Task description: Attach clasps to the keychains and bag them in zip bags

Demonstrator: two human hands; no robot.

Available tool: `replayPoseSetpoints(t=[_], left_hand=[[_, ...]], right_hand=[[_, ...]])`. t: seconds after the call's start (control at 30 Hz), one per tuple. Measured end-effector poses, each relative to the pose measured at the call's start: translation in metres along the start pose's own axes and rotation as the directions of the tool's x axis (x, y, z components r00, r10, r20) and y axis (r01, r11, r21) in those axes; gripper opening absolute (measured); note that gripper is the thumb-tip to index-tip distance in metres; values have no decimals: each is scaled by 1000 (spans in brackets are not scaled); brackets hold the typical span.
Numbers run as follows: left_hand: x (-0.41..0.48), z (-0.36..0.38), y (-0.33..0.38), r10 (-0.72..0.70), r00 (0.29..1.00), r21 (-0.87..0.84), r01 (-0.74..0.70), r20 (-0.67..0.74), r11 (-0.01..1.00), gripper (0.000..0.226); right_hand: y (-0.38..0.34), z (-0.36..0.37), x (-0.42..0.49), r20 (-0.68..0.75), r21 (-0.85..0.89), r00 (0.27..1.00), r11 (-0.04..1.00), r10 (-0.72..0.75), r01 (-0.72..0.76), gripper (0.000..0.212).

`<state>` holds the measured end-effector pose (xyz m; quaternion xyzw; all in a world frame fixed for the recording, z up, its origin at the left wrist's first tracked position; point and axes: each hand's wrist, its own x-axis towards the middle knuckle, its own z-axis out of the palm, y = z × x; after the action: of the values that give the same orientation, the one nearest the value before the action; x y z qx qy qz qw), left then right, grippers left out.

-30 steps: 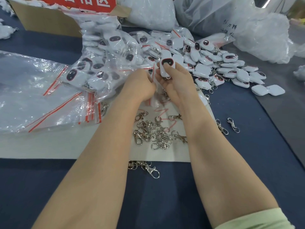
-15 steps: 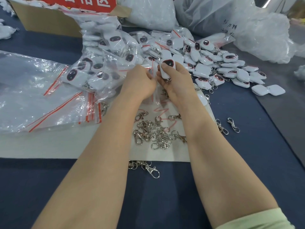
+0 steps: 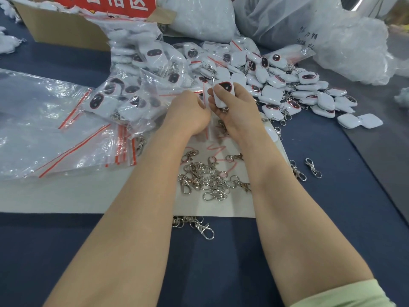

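At the middle of the table (image 3: 221,273), the right hand (image 3: 234,109) has its fingers (image 3: 221,92) wrapped round a white keychain (image 3: 221,96), its dark red-edged face turned up and toward the far side. Just left of it, touching, the left hand (image 3: 188,111) is curled with its fingertips tucked under; it seems to pinch the edge of a clear zip bag (image 3: 207,100) with a red strip, though the hold itself is hidden behind the knuckles. A bit of metal shows under the right palm, too small to make out.

Near the wrists, between the two forearms, a loose heap of silver clasps (image 3: 210,178) lies on a white sheet (image 3: 88,196) spread over the dark blue cloth. A few more clasps (image 3: 197,224) lie at the sheet's near edge, and two separate ones (image 3: 307,169) rest on the cloth to the right.

Far and right of the hands is a pile of unbagged white keychains (image 3: 298,94). Far and left is a mound of bagged keychains (image 3: 137,94), and further left a stack of empty zip bags (image 3: 44,129) with red seal strips. A cardboard box (image 3: 66,29) with a red label stands at the far left, and large white plastic sacks (image 3: 287,21) crowd the far right. A pale green sleeve (image 3: 345,295) shows on the right arm.
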<state>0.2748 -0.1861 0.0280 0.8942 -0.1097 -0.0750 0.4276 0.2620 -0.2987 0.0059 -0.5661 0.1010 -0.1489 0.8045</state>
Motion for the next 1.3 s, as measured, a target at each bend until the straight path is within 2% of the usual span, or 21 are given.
replayPoseSetpoints(t=[0.1, 0.23, 0.3, 0.47, 0.6, 0.77, 0.93, 1.03, 1.07, 1.13, 1.2, 1.3], left_hand=[[1, 1, -2, 0, 1000, -3, 0, 28, 1000, 22], [1, 2, -5, -3, 999, 21, 2, 32, 1000, 21], [1, 2, -5, -7, 999, 18, 6, 35, 1000, 21], [2, 3, -5, -14, 999, -11, 14, 32, 1000, 22], [2, 2, -4, -29, 999, -30, 31, 42, 999, 23], [3, 2, -6, -34, 999, -46, 36, 34, 998, 21], [5, 0, -6, -34, 999, -89, 31, -34, 996, 21], [4, -1, -6, -16, 999, -86, 12, -48, 996, 23], [4, -1, -5, -10, 999, -85, 5, -54, 996, 24], [3, -2, -5, 11, 997, -67, -17, -79, 998, 25], [2, -3, -4, 39, 993, -36, -43, -115, 998, 25], [1, -2, -1, 59, 991, -35, -64, -123, 997, 21]], right_hand=[[0, 0, -3, 28, -45, 999, 998, -36, 37, 6], [0, 1, -4, 32, -22, 998, 999, -48, 49, 6], [0, 2, -2, 11, -4, 1000, 1000, -24, 24, 3], [-2, 3, 1, -12, 96, 999, 994, 52, -51, 21], [-2, 2, -2, 9, 81, 999, 996, 36, -37, 20], [-6, 3, -4, 36, 178, 995, 980, 89, -94, 17], [-7, 6, -7, 32, 72, 997, 994, 74, -76, 35], [-9, 5, -7, 25, 114, 999, 992, 44, -47, 53], [-9, 4, -7, 27, 48, 1000, 999, 15, -16, 59], [-11, 4, -7, 7, -216, 999, 976, -36, 37, 58], [-15, 6, -7, -37, -413, 999, 911, -35, 17, 41], [-18, 7, -5, -52, -504, 999, 863, 6, -31, 16]])
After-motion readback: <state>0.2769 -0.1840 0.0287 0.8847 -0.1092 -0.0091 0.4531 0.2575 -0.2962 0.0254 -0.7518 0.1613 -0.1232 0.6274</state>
